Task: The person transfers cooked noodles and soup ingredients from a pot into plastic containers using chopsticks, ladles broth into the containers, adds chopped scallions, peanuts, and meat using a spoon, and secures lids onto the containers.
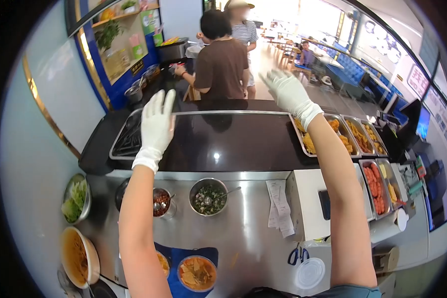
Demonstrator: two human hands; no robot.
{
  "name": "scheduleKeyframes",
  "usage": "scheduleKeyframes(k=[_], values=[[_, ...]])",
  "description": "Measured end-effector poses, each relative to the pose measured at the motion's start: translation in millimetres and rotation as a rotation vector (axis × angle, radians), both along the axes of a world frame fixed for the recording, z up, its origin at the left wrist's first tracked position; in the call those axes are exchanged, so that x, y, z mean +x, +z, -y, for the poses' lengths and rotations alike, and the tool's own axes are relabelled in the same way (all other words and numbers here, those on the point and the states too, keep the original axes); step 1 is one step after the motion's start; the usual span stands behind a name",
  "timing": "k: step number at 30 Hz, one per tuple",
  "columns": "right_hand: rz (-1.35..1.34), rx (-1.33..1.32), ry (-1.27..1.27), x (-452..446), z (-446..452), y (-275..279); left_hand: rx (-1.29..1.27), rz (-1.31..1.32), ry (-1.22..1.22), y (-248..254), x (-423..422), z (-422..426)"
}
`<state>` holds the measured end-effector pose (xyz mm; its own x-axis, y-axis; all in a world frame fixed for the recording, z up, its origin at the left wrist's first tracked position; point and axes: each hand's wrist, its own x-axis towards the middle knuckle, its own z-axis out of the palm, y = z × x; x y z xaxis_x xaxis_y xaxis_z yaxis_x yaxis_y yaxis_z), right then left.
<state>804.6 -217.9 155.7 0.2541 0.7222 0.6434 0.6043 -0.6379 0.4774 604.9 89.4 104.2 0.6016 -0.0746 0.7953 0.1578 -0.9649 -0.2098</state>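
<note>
Both of my arms reach forward over the dark countertop, and each hand wears a white glove. My left hand is raised with its fingers stretched upward and holds nothing. It is nearest to a metal tray of black items on the left. My right hand is held up farther forward, fingers extended and slightly blurred, with nothing in it. Below its wrist, metal trays of fried food stand along the counter's right side.
On the steel worktop stand a pot of chopped herbs, a bowl of soup, paper receipts, scissors and a plastic lid. A bowl of lettuce is left, sausages right. Two people stand beyond the counter.
</note>
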Motion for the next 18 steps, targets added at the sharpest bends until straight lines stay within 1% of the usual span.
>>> scheduleKeyframes(k=[1,2,3,4,5,6,7,8,9,10,11,12,13,14,15,17,18], values=[[-0.15,-0.125,-0.124,2,10,-2,0.016,-0.036,0.051,-6,2,-4],[-0.304,-0.249,-0.251,4,24,-4,0.013,-0.148,-0.063,-13,4,-16],[-0.302,-0.238,-0.282,7,40,-6,-0.055,-0.358,-0.106,-15,5,-20],[-0.38,-0.219,-0.3,9,59,-10,-0.017,-0.447,-0.095,-22,0,-22],[-0.472,-0.205,-0.314,8,80,-21,0.014,-0.463,-0.107,-25,-3,-28],[-0.517,-0.191,-0.413,12,101,-27,0.033,-0.492,-0.11,-37,-10,-30],[-0.52,-0.152,-0.437,6,122,-32,0.015,-0.494,-0.11,-38,-21,-26],[-0.434,-0.221,-0.473,19,149,-47,-0.013,-0.524,-0.093,-32,-35,-27],[-0.37,-0.49,-0.546,6,164,-45,-0.06,-0.472,-0.128,-34,-49,-29],[-0.813,-0.197,-0.403,-94,150,4,-0.041,-0.559,-0.084,-25,-69,-26],[-0.625,-0.518,-0.462,-33,186,-36,-0.048,-0.627,-0.105,-21,-85,-29],[-0.919,-0.033,-0.168,-24,214,-63,-0.17,-0.716,0.008,-16,-105,-25],[-0.996,0.081,-0.086,-47,210,-65,-0.301,-0.739,0.03,-13,-119,-31],[-1.073,0.205,-0.018,-83,209,-70,-0.427,-0.758,0.057,-21,-137,-34],[-1.097,0.194,0.004,-109,203,-78,-0.434,-0.773,0.086,-28,-157,-30],[-1.144,0.072,0.051,-158,190,-82,-0.626,-0.676,-0.014,-26,-204,-4],[-1.266,0.127,0.148,-181,188,-86,-0.683,-0.697,0.03,-19,-230,17]])
